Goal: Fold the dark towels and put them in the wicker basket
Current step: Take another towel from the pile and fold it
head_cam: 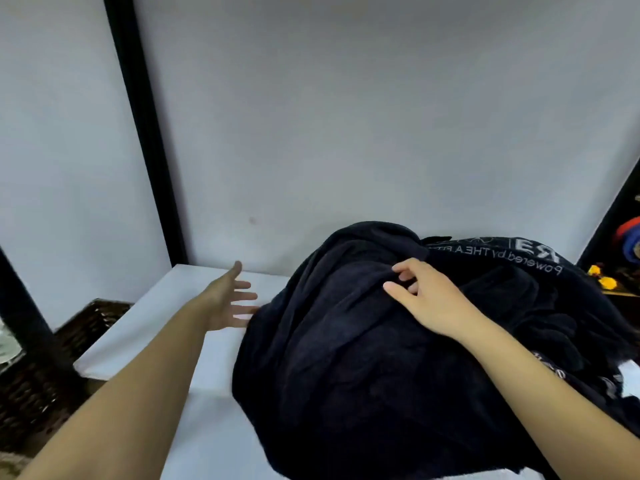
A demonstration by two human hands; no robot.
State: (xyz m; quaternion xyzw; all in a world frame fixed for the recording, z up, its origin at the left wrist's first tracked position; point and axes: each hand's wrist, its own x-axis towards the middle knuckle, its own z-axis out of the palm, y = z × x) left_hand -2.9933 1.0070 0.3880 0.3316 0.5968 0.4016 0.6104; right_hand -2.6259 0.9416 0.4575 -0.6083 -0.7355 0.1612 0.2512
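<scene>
- A plain indoor room, seemingly a home laundry or storage corner; its exact kind cannot be told
- Bare pale walls (346, 116) split by a black upright post (145, 133)
- White counter (149, 327) against the wall, dark towels (346, 341) heaped on it
- Wicker basket (38, 386) beside it, colourful clutter (627, 244) at the right edge

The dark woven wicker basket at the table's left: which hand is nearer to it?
Left. The left hand is open over the white table, to the right of the dark woven wicker basket. The right hand pinches the dark towel pile, farther right.
</scene>
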